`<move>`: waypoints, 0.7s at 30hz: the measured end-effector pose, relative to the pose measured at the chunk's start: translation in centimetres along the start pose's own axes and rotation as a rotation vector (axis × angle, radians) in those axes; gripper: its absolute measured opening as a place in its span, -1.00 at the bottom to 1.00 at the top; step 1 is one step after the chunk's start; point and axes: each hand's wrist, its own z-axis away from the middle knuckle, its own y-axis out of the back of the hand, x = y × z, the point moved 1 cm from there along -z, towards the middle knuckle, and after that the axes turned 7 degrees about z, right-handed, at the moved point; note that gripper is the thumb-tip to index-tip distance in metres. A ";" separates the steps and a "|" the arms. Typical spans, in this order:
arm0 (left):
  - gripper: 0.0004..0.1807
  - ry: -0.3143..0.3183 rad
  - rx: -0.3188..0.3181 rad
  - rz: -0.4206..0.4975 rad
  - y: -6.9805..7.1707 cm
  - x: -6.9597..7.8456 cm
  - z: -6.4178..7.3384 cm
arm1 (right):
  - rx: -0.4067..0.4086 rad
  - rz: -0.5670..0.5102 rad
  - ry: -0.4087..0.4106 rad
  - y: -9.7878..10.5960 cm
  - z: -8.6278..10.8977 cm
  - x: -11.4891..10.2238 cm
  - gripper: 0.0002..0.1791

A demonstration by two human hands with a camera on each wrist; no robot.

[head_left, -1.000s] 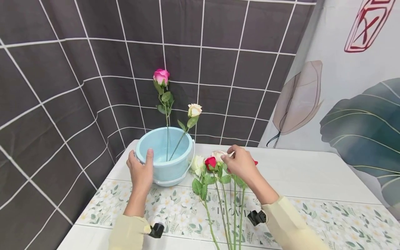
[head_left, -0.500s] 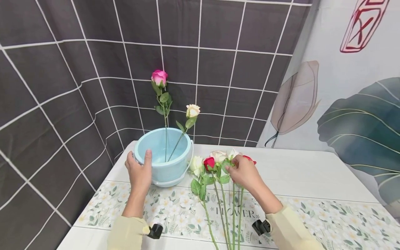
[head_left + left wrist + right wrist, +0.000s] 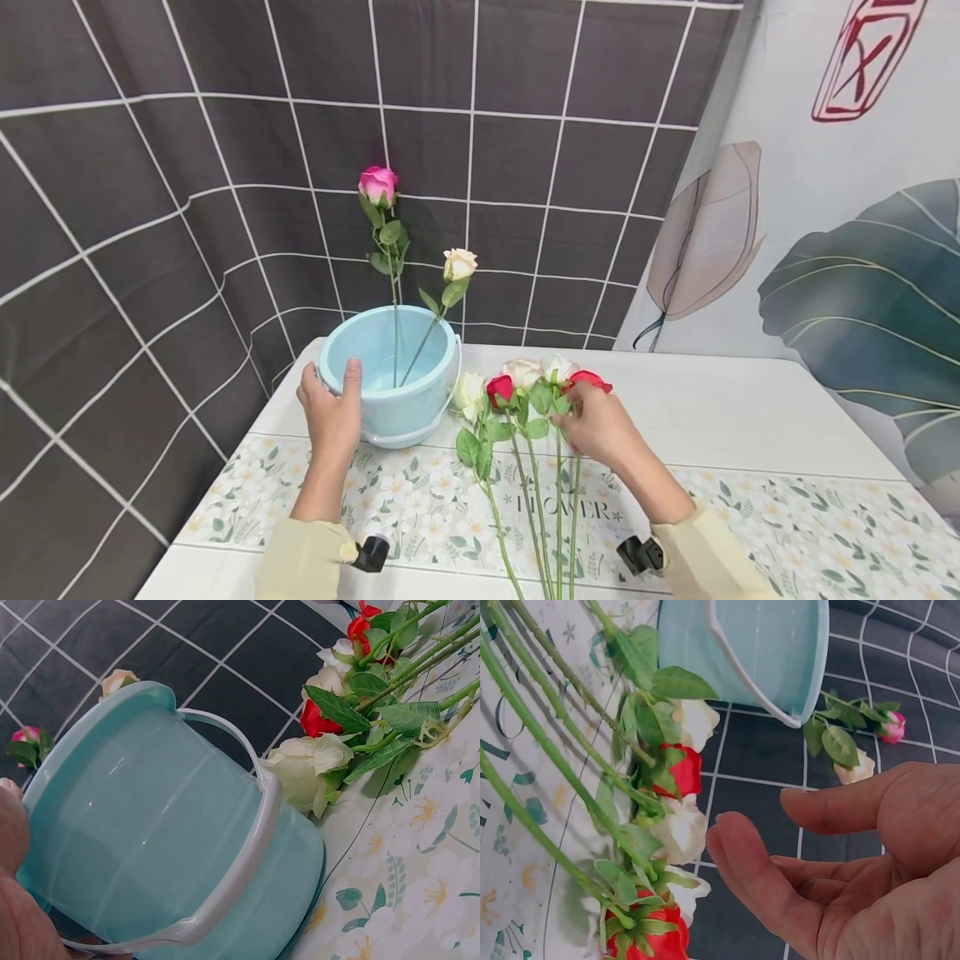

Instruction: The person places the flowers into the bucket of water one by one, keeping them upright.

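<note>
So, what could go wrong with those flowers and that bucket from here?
Perhaps a tangle: the roses on the table lie crowded, leaves overlapping, so if the right hand lifts one, it might drag a neighbour along.

The pink rose rises well above the bucket, so a bump could make it swing or slide.

If the left hand, holding the bucket, nudged it sideways, it might squash the pale rose close beside it.

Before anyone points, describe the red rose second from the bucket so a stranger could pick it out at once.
Find the light blue bucket on the table, then the row of roses lying to its right. Past the first pale bloom comes the red rose; unlike the red flower by the right hand, it sits between two pale heads.
</note>
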 end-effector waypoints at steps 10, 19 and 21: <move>0.02 0.016 -0.012 -0.003 0.0 0.1 0.0 | -0.067 0.060 -0.017 -0.4 0.8 0.6 -0.60; 0.04 -0.003 -0.006 0.004 0.0 0.0 0.0 | -0.145 0.065 -0.073 -2.0 1.9 1.0 -0.49; 0.04 -0.001 -0.009 0.007 0.0 0.0 0.0 | -0.159 0.062 -0.085 -2.3 2.1 1.0 -0.48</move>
